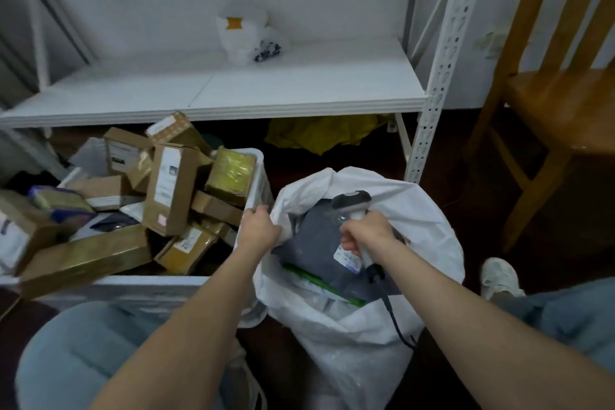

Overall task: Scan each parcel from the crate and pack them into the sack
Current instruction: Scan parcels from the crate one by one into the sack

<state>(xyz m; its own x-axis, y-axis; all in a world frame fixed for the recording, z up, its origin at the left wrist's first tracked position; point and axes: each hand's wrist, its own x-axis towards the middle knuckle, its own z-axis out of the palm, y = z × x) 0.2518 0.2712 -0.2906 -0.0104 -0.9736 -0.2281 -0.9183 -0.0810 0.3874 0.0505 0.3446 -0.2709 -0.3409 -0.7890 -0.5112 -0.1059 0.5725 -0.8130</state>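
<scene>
While the left hand [261, 226] gripped the left rim of the sack [416, 230] with curled fingers, the right hand [364, 231] was clenched round the handle of the scanner [352, 206] over the sack's mouth. The scanner's head pointed to the far side of the sack, and its cable [396, 323] ran down over the near rim.

A grey parcel [316, 243] lay inside the sack, partly hidden under the right hand and under the sack's folded cloth. Whether the right fingers also touched it could not be told. Nearer in the sack a green strip [319, 280] showed, the rest of that thing being covered. The label [347, 258] on the grey parcel, just beside the right fingers, had blue and dark print too small to read.

Just left of the sack stood the white crate [259, 176], heaped with brown and yellow boxes [169, 190]; its left end ran out of the frame. Their white labels were blurred. Only digits like "20" could be made out on one yellow parcel [186, 245] near the sack.

Behind the sack stood a white shelf [266, 86], with a yellow cloth [319, 135] half hidden below it. Right of the sack were a wooden chair [549, 103], cut off at the top, and a white shoe [499, 276].
</scene>
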